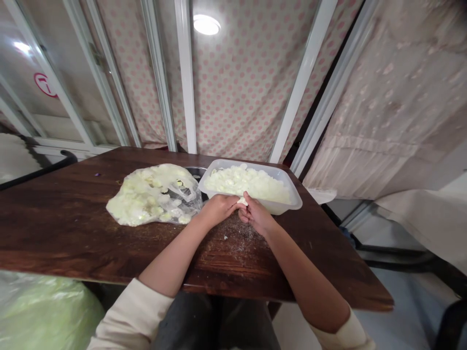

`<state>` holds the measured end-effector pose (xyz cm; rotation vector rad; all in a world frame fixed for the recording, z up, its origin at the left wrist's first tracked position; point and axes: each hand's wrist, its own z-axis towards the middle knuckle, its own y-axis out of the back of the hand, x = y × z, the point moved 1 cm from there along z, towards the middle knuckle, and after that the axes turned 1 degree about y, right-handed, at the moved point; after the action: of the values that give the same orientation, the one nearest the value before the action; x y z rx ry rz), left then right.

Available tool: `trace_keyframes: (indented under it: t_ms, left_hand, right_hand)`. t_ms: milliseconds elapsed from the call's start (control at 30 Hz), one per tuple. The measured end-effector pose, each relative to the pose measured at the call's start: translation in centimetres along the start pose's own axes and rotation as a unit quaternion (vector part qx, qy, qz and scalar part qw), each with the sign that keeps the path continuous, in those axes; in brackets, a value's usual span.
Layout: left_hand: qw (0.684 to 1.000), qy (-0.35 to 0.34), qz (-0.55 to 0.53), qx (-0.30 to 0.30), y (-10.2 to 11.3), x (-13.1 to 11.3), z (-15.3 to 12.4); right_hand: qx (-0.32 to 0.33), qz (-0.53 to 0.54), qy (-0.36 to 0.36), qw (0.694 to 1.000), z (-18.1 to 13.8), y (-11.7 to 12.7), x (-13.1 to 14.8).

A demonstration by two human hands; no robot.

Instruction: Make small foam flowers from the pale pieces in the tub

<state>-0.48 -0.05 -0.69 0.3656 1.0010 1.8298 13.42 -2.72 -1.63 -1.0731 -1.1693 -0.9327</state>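
Meeting near the middle of the table (pixel 73 218), left hand (pixel 218 208) and right hand (pixel 257 215) both pinch one small pale piece (pixel 242 201) between curled fingertips, held against the near wall of a clear plastic tub (pixel 281 209). Tub stands toward the table's far edge, right of centre, filled with pale chopped bits. A clear plastic bag (pixel 153 197) of similar pale bits lies flat just beside the tub's left end; crumbs (pixel 226 237) dot the wood below the hands.
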Motion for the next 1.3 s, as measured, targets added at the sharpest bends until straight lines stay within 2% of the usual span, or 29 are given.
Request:
trace_keyframes:
  t_ms: [167,267,367,433,533,633,700,800,900,1033,1133,1300]
  left_hand:
    - [0.999,-0.013,0.047,-0.010,0.0,0.1,0.0]
    - [0.999,0.006,0.048,-0.018,-0.1,-0.1,0.0]
    - [0.998,0.052,0.025,-0.036,-0.5,-0.6,0.2]
    - [0.994,0.098,-0.011,-0.045,-0.9,-0.9,0.3]
    - [0.978,0.163,-0.104,-0.075,-1.4,-1.3,0.4]
    - [0.953,0.196,-0.204,-0.106,-1.6,-1.4,0.6]
    - [0.937,0.201,-0.266,-0.108,-1.6,-1.5,0.7]
    - [0.930,0.164,-0.323,-0.063,-1.5,-1.8,0.8]
    - [0.943,0.131,-0.307,-0.018,-1.4,-2.2,0.8]
    - [0.951,0.125,-0.283,0.009,-0.8,-2.5,0.8]
    - [0.962,0.108,-0.249,0.020,-0.2,-2.6,0.7]
    - [0.961,0.087,-0.261,0.018,0.0,-2.6,0.5]
  right_hand:
    - [0.002,-0.018,-0.006,1.000,0.1,0.0,-0.1]
    - [-0.040,-0.090,0.015,0.995,0.0,0.1,-0.4]
    - [-0.131,-0.201,0.118,0.963,-0.2,0.3,-0.6]
    - [-0.161,-0.244,0.194,0.936,-0.6,0.3,-0.6]
    - [-0.142,-0.292,0.257,0.910,-1.0,0.1,-0.4]
    - [-0.118,-0.337,0.276,0.892,-1.2,-0.2,-0.2]
    - [-0.107,-0.324,0.267,0.901,-1.1,-0.3,-0.1]
    - [-0.119,-0.254,0.230,0.932,-0.8,-0.1,0.0]
    - [-0.129,-0.198,0.194,0.952,-0.4,0.2,0.1]
    - [-0.087,-0.080,0.160,0.980,-0.1,0.1,0.1]
    - [-0.057,-0.005,0.133,0.990,-0.2,0.0,0.3]
    - [-0.028,-0.027,0.131,0.991,-0.6,0.1,0.9]
